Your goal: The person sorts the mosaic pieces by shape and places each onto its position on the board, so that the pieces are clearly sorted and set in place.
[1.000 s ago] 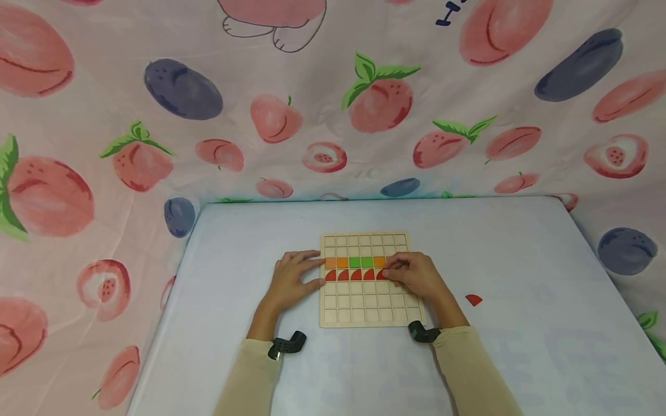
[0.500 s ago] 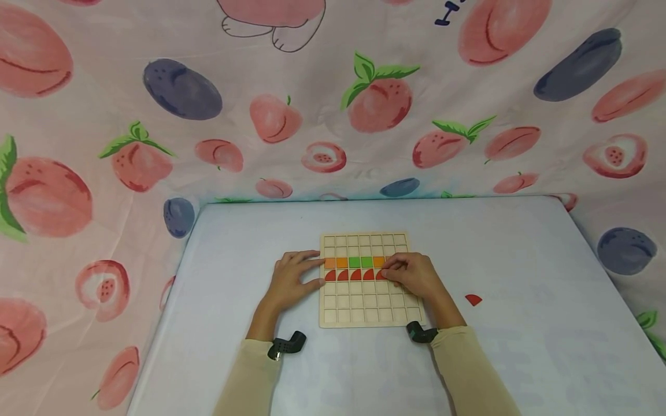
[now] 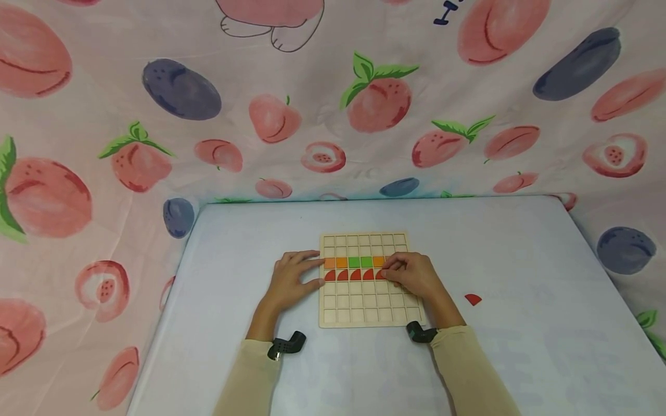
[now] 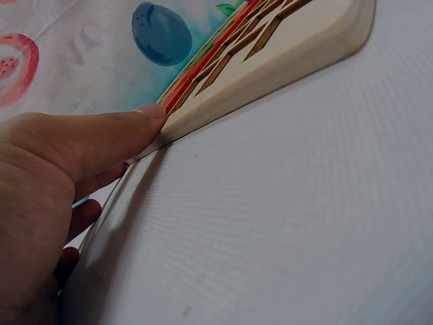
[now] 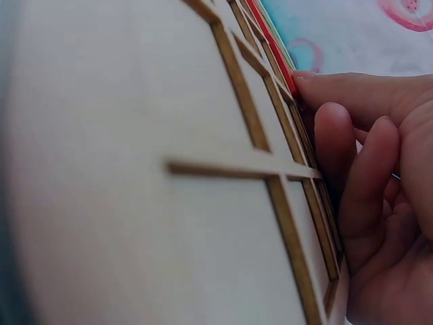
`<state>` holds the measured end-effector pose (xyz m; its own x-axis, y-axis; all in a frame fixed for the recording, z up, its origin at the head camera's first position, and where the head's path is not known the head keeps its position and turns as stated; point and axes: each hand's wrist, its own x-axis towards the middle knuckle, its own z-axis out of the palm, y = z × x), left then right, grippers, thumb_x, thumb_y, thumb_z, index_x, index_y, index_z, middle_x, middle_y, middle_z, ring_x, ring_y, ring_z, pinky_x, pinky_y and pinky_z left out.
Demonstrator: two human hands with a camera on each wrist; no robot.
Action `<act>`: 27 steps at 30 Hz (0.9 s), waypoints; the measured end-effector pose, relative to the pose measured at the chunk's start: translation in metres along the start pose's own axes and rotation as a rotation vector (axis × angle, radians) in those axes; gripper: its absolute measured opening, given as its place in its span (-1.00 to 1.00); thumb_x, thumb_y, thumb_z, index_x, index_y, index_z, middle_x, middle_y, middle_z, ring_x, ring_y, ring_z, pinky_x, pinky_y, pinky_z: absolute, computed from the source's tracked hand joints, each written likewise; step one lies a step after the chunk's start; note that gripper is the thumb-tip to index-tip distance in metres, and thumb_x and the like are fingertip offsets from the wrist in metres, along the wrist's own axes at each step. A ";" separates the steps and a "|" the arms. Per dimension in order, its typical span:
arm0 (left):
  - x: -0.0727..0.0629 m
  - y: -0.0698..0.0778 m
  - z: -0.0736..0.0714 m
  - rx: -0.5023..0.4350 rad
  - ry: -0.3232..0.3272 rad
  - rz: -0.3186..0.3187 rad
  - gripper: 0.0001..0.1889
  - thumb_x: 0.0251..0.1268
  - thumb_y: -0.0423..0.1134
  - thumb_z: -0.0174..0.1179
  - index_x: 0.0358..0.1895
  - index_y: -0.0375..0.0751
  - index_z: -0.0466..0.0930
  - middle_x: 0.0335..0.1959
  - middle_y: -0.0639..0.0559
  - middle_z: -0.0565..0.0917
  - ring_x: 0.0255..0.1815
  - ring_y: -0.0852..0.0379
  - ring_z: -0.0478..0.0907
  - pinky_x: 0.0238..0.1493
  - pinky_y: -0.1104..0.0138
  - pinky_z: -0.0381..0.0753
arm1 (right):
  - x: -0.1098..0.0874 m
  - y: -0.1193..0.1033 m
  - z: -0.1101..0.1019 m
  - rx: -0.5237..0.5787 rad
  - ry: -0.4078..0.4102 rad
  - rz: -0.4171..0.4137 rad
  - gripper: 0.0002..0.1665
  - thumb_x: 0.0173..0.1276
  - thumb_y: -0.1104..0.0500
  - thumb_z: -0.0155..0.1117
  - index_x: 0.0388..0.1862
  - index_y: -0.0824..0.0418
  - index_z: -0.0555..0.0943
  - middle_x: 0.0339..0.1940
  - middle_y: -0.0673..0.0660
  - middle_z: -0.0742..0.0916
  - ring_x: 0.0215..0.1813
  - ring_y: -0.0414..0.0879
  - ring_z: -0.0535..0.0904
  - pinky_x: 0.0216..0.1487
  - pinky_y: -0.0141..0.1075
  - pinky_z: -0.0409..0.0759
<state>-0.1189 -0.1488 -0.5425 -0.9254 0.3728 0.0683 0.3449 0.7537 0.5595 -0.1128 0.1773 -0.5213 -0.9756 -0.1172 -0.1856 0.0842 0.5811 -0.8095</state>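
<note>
A square wooden grid board (image 3: 354,316) lies on the table. One row holds orange and green square tiles (image 3: 361,262); the row below holds several red quarter-circle pieces (image 3: 343,275). My left hand (image 3: 288,281) rests at the board's left edge, fingers and thumb extended; in the left wrist view its thumb (image 4: 111,139) touches the rim. My right hand (image 3: 418,274) bends over the board, thumb and index finger at the rightmost visible red piece (image 3: 380,274), which they pinch. The right wrist view shows the thumb tip against red, other fingers curled. The right hand covers the right ends of both rows.
A loose red quarter-circle piece (image 3: 473,300) lies on the white table (image 3: 520,346), right of the right forearm. Black wrist cameras sit at the left cuff (image 3: 287,345) and right cuff (image 3: 421,332). A fruit-print cloth (image 3: 322,75) hangs behind the table.
Hardly anything differs: both hands keep their places at the board, and the right forearm has shifted very slightly left. The pieces lie as before.
</note>
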 end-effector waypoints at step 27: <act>-0.001 0.002 -0.001 -0.004 0.015 0.008 -0.46 0.24 0.08 0.40 0.30 0.12 0.64 0.42 0.16 0.53 0.36 0.03 0.36 0.32 -0.04 0.31 | -0.020 0.027 -0.053 -0.014 -0.089 -0.001 -0.77 0.26 0.05 0.52 -0.13 0.06 0.75 -0.28 0.04 0.76 -0.19 -0.03 0.63 -0.16 -0.28 0.60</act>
<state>-0.1173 -0.1484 -0.5412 -0.9248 0.3709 0.0851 0.3519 0.7484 0.5622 -0.1013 0.2379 -0.5102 -0.9539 -0.1886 -0.2337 0.0793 0.5924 -0.8017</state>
